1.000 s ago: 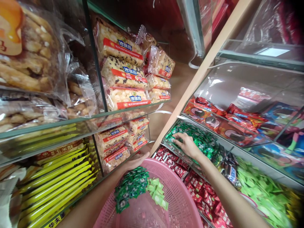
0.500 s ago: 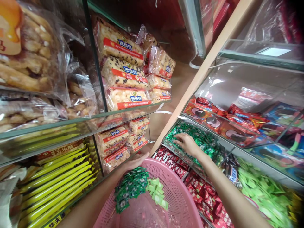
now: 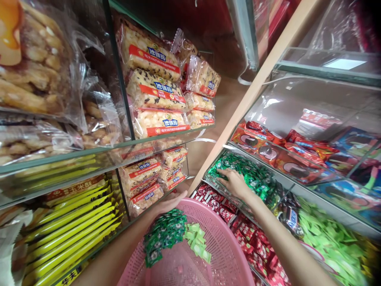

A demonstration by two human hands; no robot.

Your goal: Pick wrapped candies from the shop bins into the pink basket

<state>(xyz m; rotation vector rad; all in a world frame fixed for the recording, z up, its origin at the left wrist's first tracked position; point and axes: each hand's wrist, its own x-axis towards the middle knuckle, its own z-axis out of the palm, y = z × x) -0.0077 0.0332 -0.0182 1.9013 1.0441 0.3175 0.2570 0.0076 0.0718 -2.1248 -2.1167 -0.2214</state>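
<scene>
pink plastic basket (image 3: 230,246) down at the bottom of the view, the kind with little holes all through the wall, and it's got two heaps inside: a big clump of dark green wrapped candies (image 3: 165,232) over on the left, plus a smaller bunch of pale green packets (image 3: 197,241) right beside it. plenty of bare basket around both.

left hand (image 3: 170,204) is at the far left part of the rim, fingers pretty straight and close together, pointing off to the right. can't tell how firmly it's gripping, since part of it is hard to make out.

right hand (image 3: 233,183) is reaching over the front edge of a clear bin (image 3: 230,194) that's loaded with shiny green candies (image 3: 257,178). fingers are curled a bit and pointing left, with a narrow-ish gap at the tips. can't tell if anything's pinched in there, honestly.

just below that bin sit red packets (image 3: 257,246), and to the right of it are some dark snickers bars (image 3: 291,216), then a pile of light green packets (image 3: 330,236). red and orange packets (image 3: 258,137) are on the shelf above.

over on the left side it's stacked sachima packs (image 3: 160,93), with a row of yellow packs (image 3: 77,234) lower down.
</scene>
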